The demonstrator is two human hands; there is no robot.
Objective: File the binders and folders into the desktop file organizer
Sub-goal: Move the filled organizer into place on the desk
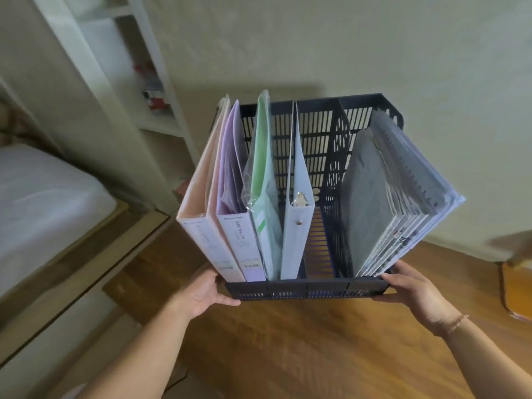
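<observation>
Four binders filed: pink binder (201, 180), purple binder (239, 226), green folder (263, 180) and white binder (296, 203) stand upright, spines toward the person, in the slots nearest the left hand.
Organizer: dark slatted organizer (308, 289) sits on the desk (302, 341) between the two hands, its front lip facing the person.
Right slot: stack (403, 197) of grey folders, a spiral-bound pad and clear sleeves leans outward above the right hand, its top corner past the organizer's side.
Open slot: one compartment, between the white binder and the stack, holds nothing that I can see.
Left hand (204, 289): grips the organizer's front left corner, thumb along the front lip, fingers hidden behind the pink binder's foot.
Right hand (408, 286): holds the front right corner, thumb on top of the lip, fingers curled under it; a thin bracelet is on the wrist.
Progress: filing looks finished or nearly so; no loose binder or folder lies on the visible desk.
Left to do: probably only to square the organizer on the desk, perhaps to straighten the leaning stack.
Risk: the tilted stack could slide out sideways if the organizer is jolted.
Around: bed (43, 203) well beyond the left hand, white shelf (129, 67) farther off, wall behind the organizer.
</observation>
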